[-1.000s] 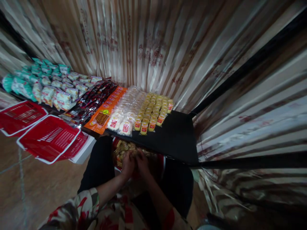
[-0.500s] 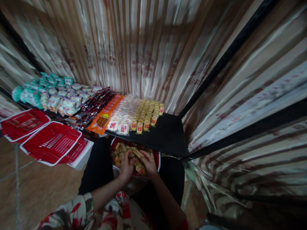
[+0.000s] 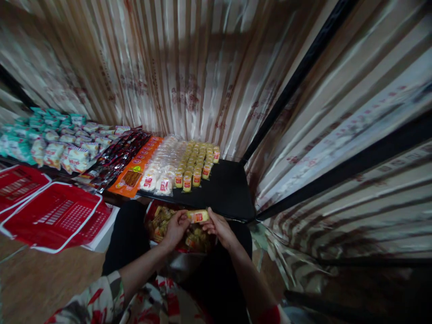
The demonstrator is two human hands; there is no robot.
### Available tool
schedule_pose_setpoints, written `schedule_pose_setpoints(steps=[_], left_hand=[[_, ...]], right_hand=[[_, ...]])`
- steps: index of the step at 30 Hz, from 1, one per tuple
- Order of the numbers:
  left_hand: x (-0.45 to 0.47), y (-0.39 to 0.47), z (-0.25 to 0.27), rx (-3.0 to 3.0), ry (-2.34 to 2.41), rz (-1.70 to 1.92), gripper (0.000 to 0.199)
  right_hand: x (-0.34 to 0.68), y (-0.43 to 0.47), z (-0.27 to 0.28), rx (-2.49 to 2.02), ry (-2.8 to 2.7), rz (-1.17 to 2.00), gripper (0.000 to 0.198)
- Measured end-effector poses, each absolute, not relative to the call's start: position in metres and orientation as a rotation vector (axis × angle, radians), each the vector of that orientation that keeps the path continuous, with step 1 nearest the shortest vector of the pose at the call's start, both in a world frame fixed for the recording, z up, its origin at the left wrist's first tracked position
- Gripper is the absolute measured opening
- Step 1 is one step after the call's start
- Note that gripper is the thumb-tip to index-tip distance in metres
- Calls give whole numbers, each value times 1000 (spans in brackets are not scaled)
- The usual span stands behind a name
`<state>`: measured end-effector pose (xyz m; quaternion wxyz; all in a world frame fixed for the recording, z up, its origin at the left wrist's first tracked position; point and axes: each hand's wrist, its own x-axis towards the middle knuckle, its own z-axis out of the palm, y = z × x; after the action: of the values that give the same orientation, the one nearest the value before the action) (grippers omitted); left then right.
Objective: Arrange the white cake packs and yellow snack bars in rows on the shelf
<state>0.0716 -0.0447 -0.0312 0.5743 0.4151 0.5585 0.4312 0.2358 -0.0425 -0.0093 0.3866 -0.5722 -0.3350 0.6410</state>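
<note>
A small yellow snack packet (image 3: pixel 198 216) with a red label is held level between my two hands. My left hand (image 3: pixel 177 228) pinches its left end, and my right hand (image 3: pixel 219 226) grips the right end. Just below them, a red container (image 3: pixel 148 211) between my knees is filled with more golden-wrapped packets (image 3: pixel 161 219). Ahead, rows of matching yellow packets (image 3: pixel 196 176) stand on the black shelf (image 3: pixel 229 186).
Left of the yellow rows lie white round packets (image 3: pixel 164 183), an orange bag (image 3: pixel 132 177), dark red packets (image 3: pixel 116 155), white bags (image 3: pixel 76 157) and green bags (image 3: pixel 20 144). Red baskets (image 3: pixel 56 216) stand at the left. Black poles (image 3: pixel 293 90) and a striped curtain (image 3: pixel 189 67) enclose the shelf.
Both hands have come up out of the container with a yellow packet stretched between them. The view has shifted slightly to the right.
</note>
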Motion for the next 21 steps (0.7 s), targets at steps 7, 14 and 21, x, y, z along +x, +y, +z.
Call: schedule_pose_setpoints(steps=[7,14,21], left_hand=[[75,-10,-3,1353,1356,923,29],[99,30,24,1749,1293,834,29],[148,63,25,1738,1403,879,38]], right_hand=[[250,-27,-5,-1603,-1519,842,31],[258,-9,7,-1529,-1644,765,35],[285,31,-11,-1596,-1332,775,33]])
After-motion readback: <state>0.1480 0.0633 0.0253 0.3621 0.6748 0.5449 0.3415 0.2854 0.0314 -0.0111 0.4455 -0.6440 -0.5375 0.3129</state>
